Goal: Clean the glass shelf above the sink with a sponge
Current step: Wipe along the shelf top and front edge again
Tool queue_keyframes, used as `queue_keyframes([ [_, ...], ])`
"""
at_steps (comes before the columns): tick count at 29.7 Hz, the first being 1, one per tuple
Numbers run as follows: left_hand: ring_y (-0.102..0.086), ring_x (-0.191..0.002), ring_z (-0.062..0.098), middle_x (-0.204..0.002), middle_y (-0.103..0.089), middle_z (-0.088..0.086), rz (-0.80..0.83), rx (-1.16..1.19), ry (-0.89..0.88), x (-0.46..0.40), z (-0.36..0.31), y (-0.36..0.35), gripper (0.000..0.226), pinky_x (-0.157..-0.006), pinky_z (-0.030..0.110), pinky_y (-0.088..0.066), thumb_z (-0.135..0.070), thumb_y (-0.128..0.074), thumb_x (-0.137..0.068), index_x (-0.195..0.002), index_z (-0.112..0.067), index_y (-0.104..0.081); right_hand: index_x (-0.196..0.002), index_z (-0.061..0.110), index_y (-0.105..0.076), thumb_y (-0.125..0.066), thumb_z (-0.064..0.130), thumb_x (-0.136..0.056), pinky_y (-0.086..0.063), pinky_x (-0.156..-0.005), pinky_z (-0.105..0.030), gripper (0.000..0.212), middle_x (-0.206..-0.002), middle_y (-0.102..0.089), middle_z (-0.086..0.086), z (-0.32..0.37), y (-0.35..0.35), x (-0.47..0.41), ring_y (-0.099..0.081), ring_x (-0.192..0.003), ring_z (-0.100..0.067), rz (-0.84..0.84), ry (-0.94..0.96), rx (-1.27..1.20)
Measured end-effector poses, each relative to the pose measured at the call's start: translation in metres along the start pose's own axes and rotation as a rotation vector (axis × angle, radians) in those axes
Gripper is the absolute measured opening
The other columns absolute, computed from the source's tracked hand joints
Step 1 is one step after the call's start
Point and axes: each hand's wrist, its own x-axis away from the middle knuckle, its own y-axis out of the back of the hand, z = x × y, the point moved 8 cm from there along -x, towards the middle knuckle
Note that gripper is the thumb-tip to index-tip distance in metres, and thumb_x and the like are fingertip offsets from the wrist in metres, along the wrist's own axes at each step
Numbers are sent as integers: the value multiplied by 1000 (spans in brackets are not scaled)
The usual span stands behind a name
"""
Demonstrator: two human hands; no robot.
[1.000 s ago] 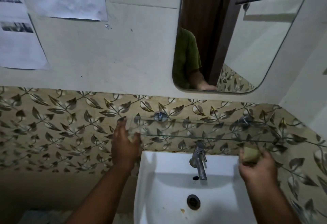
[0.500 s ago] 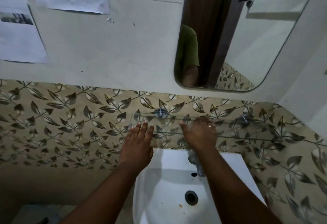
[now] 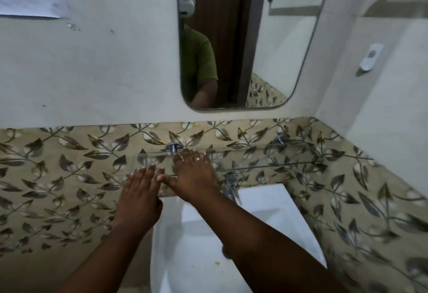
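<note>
Right hand (image 3: 193,174) slid left along glass shelf (image 3: 266,157), flat; left hand (image 3: 141,190) open; sponge hidden.

sink (image 3: 266,211) white | wall tiles (image 3: 69,177) beige, grey leaf pattern | sleeve (image 3: 199,58) green

The shelf (image 3: 254,158) above the sink (image 3: 266,211) is clear, smooth glass on shiny metal brackets (image 3: 173,148). The sink is glossy white ceramic, its tap (image 3: 230,185) polished metal. Behind it, leaf-patterned tiles (image 3: 69,172) gleam.
</note>
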Motion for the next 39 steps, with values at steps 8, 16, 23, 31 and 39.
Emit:
queue_keyframes([
  [8, -47, -133, 48, -144, -52, 29, -66, 19, 17, -5, -8, -5, 79, -111, 61, -31, -28, -45, -69, -144, -4, -49, -147, 21, -45, 2, 93, -74, -4, -120, -60, 112, -157, -39, -11, -255, 41, 59, -35, -144, -32, 23, -437, 132],
  [16, -47, -129, 54, -139, -53, 34, -159, 25, 69, -7, -24, -7, 80, -115, 63, -22, -30, -45, -64, -138, 1, -51, -155, 12, -28, 8, 94, -70, 2, -119, -55, 124, -162, -27, -14, -337, 41, 69, -20, -151, -30, 141, -657, 145],
  [23, -47, -126, 55, -136, -53, 34, -229, 35, 109, -9, -28, -2, 74, -115, 63, -20, -26, -48, -65, -133, 3, -54, -151, 13, -38, 9, 99, -65, 6, -121, -57, 131, -161, -29, -16, -307, 26, 71, -21, -150, -33, 79, -610, 65],
  [31, -45, -129, 54, -138, -52, 33, -117, 71, 142, -11, -37, -9, 76, -121, 56, -10, -29, -44, -65, -135, 0, -52, -155, 12, -25, -63, 82, -66, -13, -123, -51, 119, -163, -21, -17, -175, 9, 53, -18, -149, -38, 73, -237, -15],
  [39, -47, -130, 51, -140, -54, 29, -42, 25, 88, -12, -35, -9, 72, -117, 62, -22, -25, -45, -69, -136, -2, -55, -149, 31, -43, -59, 6, -92, -42, -107, -29, 65, -155, -44, 3, -161, 34, 66, -44, -138, -15, 71, -63, -400],
])
